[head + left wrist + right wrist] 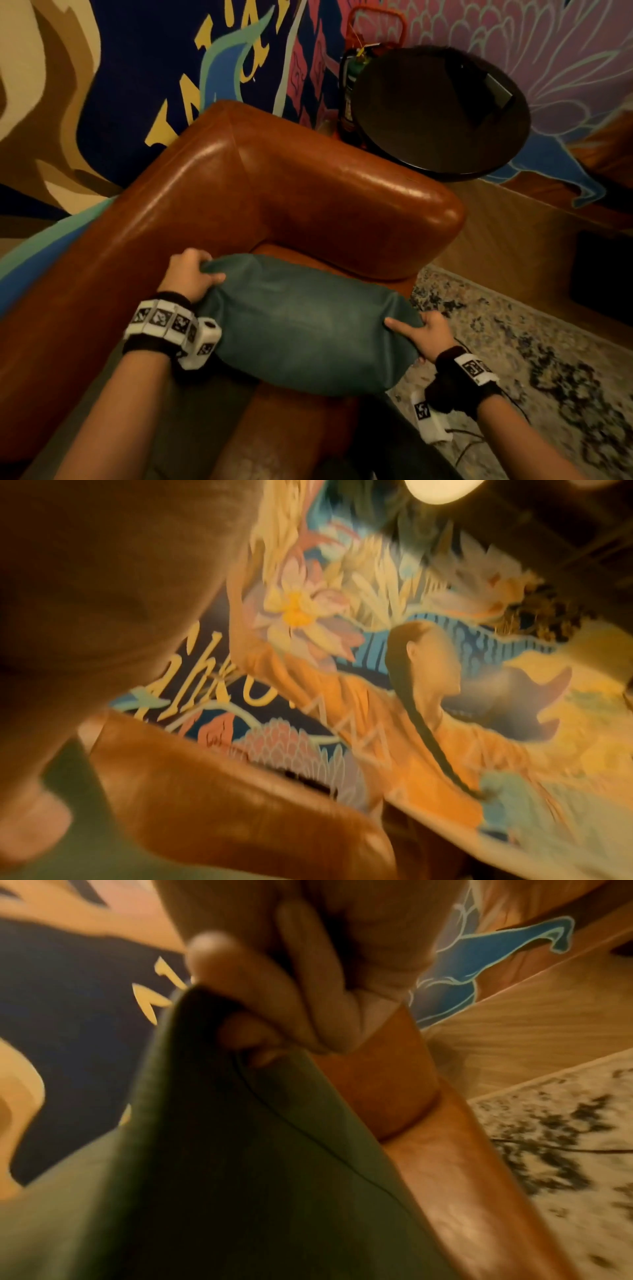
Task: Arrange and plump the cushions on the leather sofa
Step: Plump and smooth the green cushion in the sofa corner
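A teal-green cushion hangs between both hands above the seat corner of the brown leather sofa. My left hand grips its left end, fingers curled over the top edge. At the cushion's right end my right hand holds on, thumb lying on the top face and fingers underneath. In the right wrist view the fingers pinch a corner of the green cushion, with the sofa arm behind. The left wrist view is blurred; it shows the sofa back and a sliver of cushion.
A round black side table stands beyond the sofa arm, with a red object behind it. A painted mural covers the wall. A patterned rug lies on the floor to the right, with a thin cable across it.
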Available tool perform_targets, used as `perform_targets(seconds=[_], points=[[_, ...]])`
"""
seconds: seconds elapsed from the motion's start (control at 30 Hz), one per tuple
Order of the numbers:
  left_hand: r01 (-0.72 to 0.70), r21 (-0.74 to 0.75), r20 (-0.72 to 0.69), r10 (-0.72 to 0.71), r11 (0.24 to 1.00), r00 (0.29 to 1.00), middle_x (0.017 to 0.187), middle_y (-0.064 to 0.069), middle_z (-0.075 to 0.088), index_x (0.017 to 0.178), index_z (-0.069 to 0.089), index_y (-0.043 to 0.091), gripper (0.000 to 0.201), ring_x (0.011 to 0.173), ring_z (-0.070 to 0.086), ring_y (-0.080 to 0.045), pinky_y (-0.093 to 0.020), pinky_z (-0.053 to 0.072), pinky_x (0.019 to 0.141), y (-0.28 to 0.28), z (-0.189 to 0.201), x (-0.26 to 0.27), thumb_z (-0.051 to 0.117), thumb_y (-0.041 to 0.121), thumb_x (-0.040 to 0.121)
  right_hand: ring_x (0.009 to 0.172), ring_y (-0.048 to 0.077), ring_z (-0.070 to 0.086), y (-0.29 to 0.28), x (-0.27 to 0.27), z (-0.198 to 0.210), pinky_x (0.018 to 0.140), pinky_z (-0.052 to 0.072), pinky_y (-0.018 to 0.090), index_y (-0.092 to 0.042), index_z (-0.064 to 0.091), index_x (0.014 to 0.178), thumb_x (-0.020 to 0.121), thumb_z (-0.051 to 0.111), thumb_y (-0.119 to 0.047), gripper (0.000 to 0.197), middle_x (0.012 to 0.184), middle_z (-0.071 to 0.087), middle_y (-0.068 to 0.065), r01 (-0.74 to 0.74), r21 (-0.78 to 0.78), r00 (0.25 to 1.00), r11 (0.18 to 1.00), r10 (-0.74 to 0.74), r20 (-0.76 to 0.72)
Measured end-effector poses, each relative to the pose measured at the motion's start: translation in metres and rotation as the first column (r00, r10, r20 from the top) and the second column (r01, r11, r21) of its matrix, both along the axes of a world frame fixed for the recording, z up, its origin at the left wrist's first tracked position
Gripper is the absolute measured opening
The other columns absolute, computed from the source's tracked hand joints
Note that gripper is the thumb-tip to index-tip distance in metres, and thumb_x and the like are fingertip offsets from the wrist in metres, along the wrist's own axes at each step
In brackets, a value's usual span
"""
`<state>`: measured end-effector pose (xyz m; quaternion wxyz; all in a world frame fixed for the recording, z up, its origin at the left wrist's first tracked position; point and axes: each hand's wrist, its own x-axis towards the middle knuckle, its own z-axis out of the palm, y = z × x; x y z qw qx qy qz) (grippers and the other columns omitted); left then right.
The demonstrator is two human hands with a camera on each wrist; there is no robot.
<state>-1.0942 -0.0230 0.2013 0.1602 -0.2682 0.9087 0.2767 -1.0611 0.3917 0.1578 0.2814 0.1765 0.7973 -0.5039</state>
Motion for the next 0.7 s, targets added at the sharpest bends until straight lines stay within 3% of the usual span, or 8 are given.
perform_targets(seconds=[0.1,0.2,0.27,0.33,0.4,0.53,0.6,0.7], points=[[-0.278,0.076,-0.266,0.288,0.958,0.920,0.107,-0.019,0.067,0.103,0.068,0.002,0.040,0.106,0.062,-0.034,-0.042,0.051,0.092,-0.001,0.014,-0.023,0.081,0.027,0.075,0.077,0.048,0.067,-0.002,-0.026,0.012,0.070,0.053,0.059,-0.006,0.072,0.076,0.054,0.084,-0.054,0.054,0.074,0.074,0.015,0.228,-0.195,0.966,0.954,-0.247,-0.080],[-0.340,0.421,-0.397,0.508,0.841,0.765,0.088,-0.006,0.068,0.094,0.065,0.017,0.018,0.088,0.067,-0.024,-0.031,0.055,0.074,0.014,0.004,-0.029,0.072,0.030,0.084,0.091,0.032,0.068,-0.003,-0.040,0.001,0.065,0.057,0.030,-0.004,0.065,0.111,0.077,0.066,-0.054,0.060,0.102,0.072,0.010,0.332,-0.322,0.931,0.887,-0.362,-0.036],[-0.266,0.690,-0.310,0.607,0.674,0.732,0.106,-0.002,0.066,0.111,0.059,0.021,0.017,0.095,0.063,-0.016,-0.029,0.053,0.077,0.032,-0.027,-0.020,0.059,0.024,0.094,0.091,0.018,0.062,-0.005,-0.029,-0.020,0.064,0.050,0.018,-0.007,0.046,0.134,0.056,0.064,-0.080,0.108,0.124,0.060,0.011,0.252,-0.269,0.964,0.929,-0.266,-0.015],[-0.216,0.642,-0.258,0.472,0.736,0.843,0.143,-0.007,0.047,0.142,0.040,0.021,0.052,0.124,0.048,-0.016,-0.039,0.043,0.103,0.051,-0.065,-0.001,0.059,0.026,0.094,0.110,0.020,0.058,-0.008,-0.009,-0.040,0.082,0.053,0.027,-0.014,0.034,0.141,0.031,0.072,-0.084,0.136,0.134,0.052,0.006,0.129,-0.161,0.991,0.979,-0.131,-0.003],[-0.145,0.555,-0.097,0.236,0.819,0.967,0.162,-0.003,0.006,0.153,0.008,0.034,0.090,0.145,0.008,-0.017,-0.046,0.014,0.120,0.072,-0.104,0.021,0.067,0.039,0.085,0.134,0.018,0.038,-0.014,0.009,-0.063,0.109,0.039,0.040,-0.023,0.014,0.150,0.035,0.086,-0.067,0.142,0.153,0.027,0.000,0.001,-0.081,0.999,0.997,0.004,0.051],[-0.099,0.539,-0.029,0.137,0.836,0.990,0.158,-0.003,-0.028,0.137,-0.025,0.058,0.130,0.145,-0.020,-0.030,-0.050,-0.008,0.117,0.109,-0.135,0.031,0.073,0.071,0.053,0.145,0.007,0.005,-0.049,0.013,-0.110,0.119,0.016,0.035,-0.044,-0.020,0.143,0.037,0.089,-0.063,0.153,0.160,-0.003,-0.007,-0.181,-0.049,0.982,0.982,0.177,-0.071],[-0.129,0.482,-0.066,0.183,0.867,0.981,0.155,-0.005,-0.034,0.137,-0.028,0.057,0.139,0.144,-0.021,-0.037,-0.054,-0.008,0.116,0.118,-0.145,0.016,0.079,0.067,0.049,0.147,0.007,0.008,-0.067,0.005,-0.142,0.119,0.022,0.046,-0.053,-0.026,0.138,0.034,0.094,-0.054,0.160,0.161,-0.002,-0.012,-0.037,-0.105,0.995,0.994,0.028,-0.092],[-0.137,0.405,-0.090,0.188,0.904,0.978,0.152,-0.001,-0.040,0.139,-0.028,0.053,0.142,0.140,-0.025,-0.046,-0.062,-0.007,0.113,0.127,-0.161,-0.009,0.085,0.057,0.053,0.145,0.006,0.021,-0.088,-0.013,-0.163,0.116,0.028,0.038,-0.046,-0.026,0.142,0.027,0.094,-0.056,0.166,0.160,0.006,-0.011,0.151,-0.083,0.976,0.985,-0.162,-0.149]])
